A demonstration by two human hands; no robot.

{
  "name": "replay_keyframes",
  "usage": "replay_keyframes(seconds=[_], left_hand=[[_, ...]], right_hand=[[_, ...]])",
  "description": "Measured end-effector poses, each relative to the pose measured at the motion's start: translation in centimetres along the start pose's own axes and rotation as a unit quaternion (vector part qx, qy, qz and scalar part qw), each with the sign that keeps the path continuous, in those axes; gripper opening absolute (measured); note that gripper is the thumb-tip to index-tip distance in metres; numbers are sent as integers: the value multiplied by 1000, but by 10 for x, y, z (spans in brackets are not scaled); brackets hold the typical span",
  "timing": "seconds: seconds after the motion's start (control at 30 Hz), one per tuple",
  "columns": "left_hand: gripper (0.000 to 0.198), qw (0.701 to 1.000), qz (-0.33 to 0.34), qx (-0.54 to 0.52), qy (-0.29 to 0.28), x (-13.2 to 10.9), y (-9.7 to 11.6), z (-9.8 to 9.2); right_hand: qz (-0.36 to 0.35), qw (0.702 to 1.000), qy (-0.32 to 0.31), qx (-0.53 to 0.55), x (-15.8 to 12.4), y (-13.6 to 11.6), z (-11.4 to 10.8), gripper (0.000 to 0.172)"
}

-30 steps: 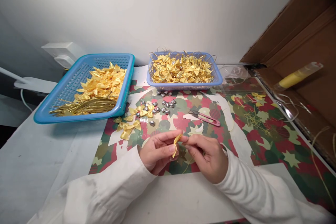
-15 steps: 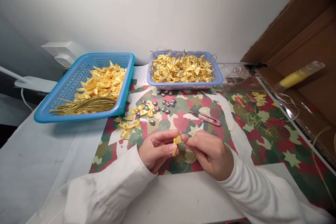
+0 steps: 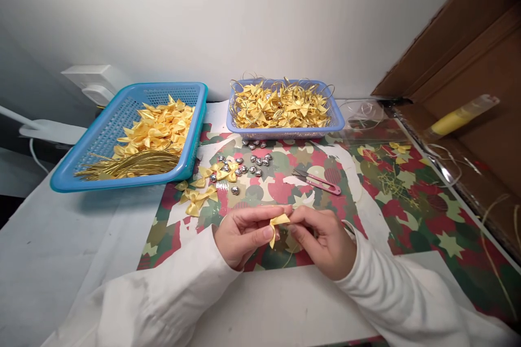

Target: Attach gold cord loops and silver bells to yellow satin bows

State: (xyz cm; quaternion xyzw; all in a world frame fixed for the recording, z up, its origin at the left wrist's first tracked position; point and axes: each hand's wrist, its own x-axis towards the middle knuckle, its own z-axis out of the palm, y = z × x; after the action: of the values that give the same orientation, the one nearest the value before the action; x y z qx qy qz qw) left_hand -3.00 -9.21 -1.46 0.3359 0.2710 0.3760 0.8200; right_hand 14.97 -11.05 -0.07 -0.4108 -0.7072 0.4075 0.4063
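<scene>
Blue basket [image 3: 109,124], left: loose bows [image 3: 157,127], gold cords [image 3: 138,164], apparently left to do | lilac basket [image 3: 285,132], upper centre: corded bows [image 3: 285,108], seemingly done | right hand [image 3: 325,238], lower centre, at the bow's tip, grip unclear | left hand [image 3: 244,233] beside it, pinching yellow bow [image 3: 279,221], seemingly unfinished! | silver bells [image 3: 259,161], centre

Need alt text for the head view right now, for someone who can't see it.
The left hand pinches a yellow bow, with the right hand close beside it, above a patterned sheet. Beyond lie silver bells, loose bows and pink snips; behind stand a left basket of bows and gold cords and a right basket of bows with looped gold cords.
</scene>
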Motion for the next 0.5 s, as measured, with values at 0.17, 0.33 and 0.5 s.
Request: replay_keyframes(seconds=[0.17, 0.33, 0.5], left_hand=[[26, 1000, -7, -14, 1, -1, 3, 3], [24, 999, -15, -7, 30, -1, 3, 3], [24, 999, -26, 17, 38, 0, 0, 2]], right_hand=[[-26, 998, 17, -58, 4, -3, -5, 15], [-91, 990, 30, -102, 4, 0, -5, 17], [-126, 984, 16, -128, 2, 3, 0, 21]])
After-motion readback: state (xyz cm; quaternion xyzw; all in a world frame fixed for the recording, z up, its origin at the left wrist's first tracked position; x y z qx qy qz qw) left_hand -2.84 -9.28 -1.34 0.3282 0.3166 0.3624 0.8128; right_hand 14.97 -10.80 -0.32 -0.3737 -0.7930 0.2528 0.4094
